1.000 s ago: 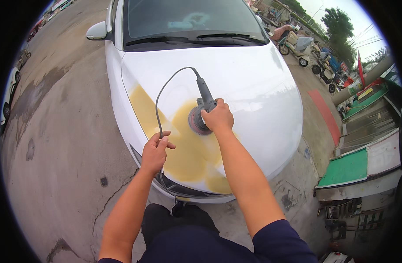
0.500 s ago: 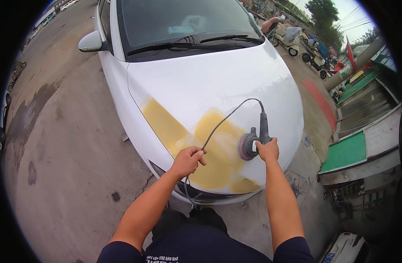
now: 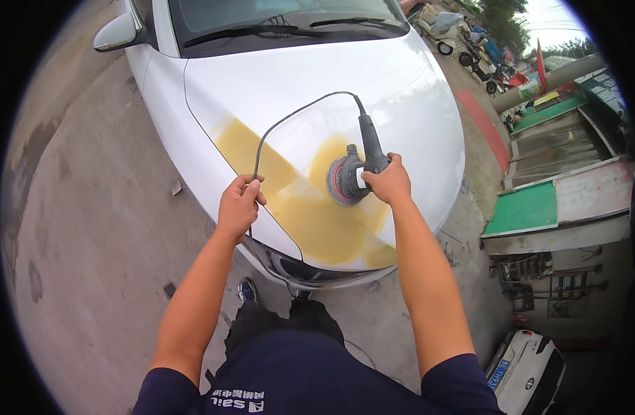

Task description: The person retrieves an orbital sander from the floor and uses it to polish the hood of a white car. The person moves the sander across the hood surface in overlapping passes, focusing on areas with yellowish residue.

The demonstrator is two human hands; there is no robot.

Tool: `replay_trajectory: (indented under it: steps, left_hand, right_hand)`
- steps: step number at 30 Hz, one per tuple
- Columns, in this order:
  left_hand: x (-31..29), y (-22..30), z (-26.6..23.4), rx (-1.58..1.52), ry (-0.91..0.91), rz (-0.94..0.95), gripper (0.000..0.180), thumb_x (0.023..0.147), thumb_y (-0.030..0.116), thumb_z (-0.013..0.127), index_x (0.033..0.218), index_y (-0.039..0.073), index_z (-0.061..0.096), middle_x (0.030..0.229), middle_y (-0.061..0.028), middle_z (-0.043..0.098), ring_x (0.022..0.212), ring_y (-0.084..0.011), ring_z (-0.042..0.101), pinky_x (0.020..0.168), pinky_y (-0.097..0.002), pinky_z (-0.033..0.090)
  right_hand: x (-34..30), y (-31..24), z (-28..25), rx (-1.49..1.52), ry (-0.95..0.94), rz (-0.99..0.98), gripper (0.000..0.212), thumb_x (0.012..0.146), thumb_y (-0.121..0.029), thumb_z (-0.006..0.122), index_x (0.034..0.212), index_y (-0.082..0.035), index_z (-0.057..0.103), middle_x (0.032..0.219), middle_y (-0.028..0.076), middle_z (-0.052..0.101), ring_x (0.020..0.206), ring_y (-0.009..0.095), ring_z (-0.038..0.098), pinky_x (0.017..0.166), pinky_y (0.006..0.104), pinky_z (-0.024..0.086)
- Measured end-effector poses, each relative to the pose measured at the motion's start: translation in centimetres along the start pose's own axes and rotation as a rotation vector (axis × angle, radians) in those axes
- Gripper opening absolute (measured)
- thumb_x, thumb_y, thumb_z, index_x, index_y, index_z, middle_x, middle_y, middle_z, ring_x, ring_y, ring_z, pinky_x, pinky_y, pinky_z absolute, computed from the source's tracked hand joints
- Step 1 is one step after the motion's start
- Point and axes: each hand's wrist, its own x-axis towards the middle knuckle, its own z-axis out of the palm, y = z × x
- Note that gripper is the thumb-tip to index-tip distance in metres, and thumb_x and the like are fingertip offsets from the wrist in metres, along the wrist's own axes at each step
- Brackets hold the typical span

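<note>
My right hand (image 3: 389, 180) grips the dark electric sander (image 3: 362, 171) by its body. The sander's round pad (image 3: 337, 181) is tilted against the white car hood (image 3: 317, 90), over a yellow-tan patch (image 3: 324, 228) on the paint. Out of the sander's far end a thin dark power cord (image 3: 288, 117) arches up and over to the left. My left hand (image 3: 240, 207) pinches that cord, held up above the hood's left front edge. Below the hand the cord drops past the headlight (image 3: 279, 263) toward my feet.
A side mirror (image 3: 115, 33) juts out at the far left of the car. Scooters (image 3: 480, 59) stand at the back right. Along the right are a green-and-white panel (image 3: 521, 211) and another white car (image 3: 528, 370). Grey concrete (image 3: 96, 207) lies to the left.
The sander has moved left across the hood, farther onto the yellow-tan patch. My left hand has gone left and up with the cord. The whole view has shifted somewhat.
</note>
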Motion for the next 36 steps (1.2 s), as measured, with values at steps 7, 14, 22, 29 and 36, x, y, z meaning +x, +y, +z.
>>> replay_trajectory:
  steps: [7,14,22,29,36]
  left_hand:
    - [1.9,1.6,-0.8,-0.053,0.058,0.071,0.026,0.109,0.022,0.057,0.126,0.002,0.063,0.079,-0.0025,0.063,0.052,-0.0035,0.042,0.045,-0.0221,0.032]
    - [3.0,1.4,2.8,-0.027,-0.008,0.057,0.026,0.109,0.023,0.058,0.123,0.002,0.064,0.078,-0.0008,0.061,0.052,-0.0034,0.042,0.046,-0.0219,0.033]
    - [4.5,1.1,6.2,0.073,-0.045,0.049,0.026,0.109,0.023,0.057,0.117,0.001,0.068,0.074,0.003,0.055,0.06,-0.004,0.042,0.054,-0.0223,0.035]
    - [6.0,1.0,5.4,0.1,-0.001,0.066,0.025,0.109,0.026,0.058,0.117,0.004,0.066,0.071,0.0059,0.049,0.056,-0.0023,0.037,0.048,-0.0215,0.03]
    - [5.7,1.9,1.9,0.026,0.107,0.052,0.024,0.108,0.026,0.06,0.117,0.004,0.065,0.071,0.0042,0.053,0.055,-0.0035,0.041,0.048,-0.0223,0.033]
  right_hand:
    - [0.9,-4.2,0.5,-0.007,0.04,-0.106,0.098,0.075,-0.041,0.083,0.152,0.002,0.041,0.127,0.026,0.071,0.116,0.037,0.071,0.1,0.0424,0.055]
    - [-0.4,3.3,-0.8,0.0,-0.021,0.044,0.088,0.075,-0.041,0.082,0.143,0.0,0.047,0.117,0.021,0.073,0.105,0.033,0.073,0.091,0.042,0.058]
    - [-3.3,14.5,0.3,0.116,0.052,0.146,0.084,0.067,-0.039,0.09,0.132,0.002,0.056,0.115,0.023,0.073,0.104,0.033,0.073,0.092,0.0425,0.057]
    - [-3.8,13.1,0.0,0.079,0.008,0.102,0.08,0.073,-0.04,0.083,0.134,0.001,0.051,0.111,0.021,0.074,0.102,0.035,0.073,0.09,0.043,0.057]
    - [-3.1,2.3,-0.3,-0.034,-0.082,-0.059,0.081,0.075,-0.04,0.08,0.134,0.005,0.049,0.106,0.021,0.074,0.098,0.035,0.073,0.087,0.043,0.058]
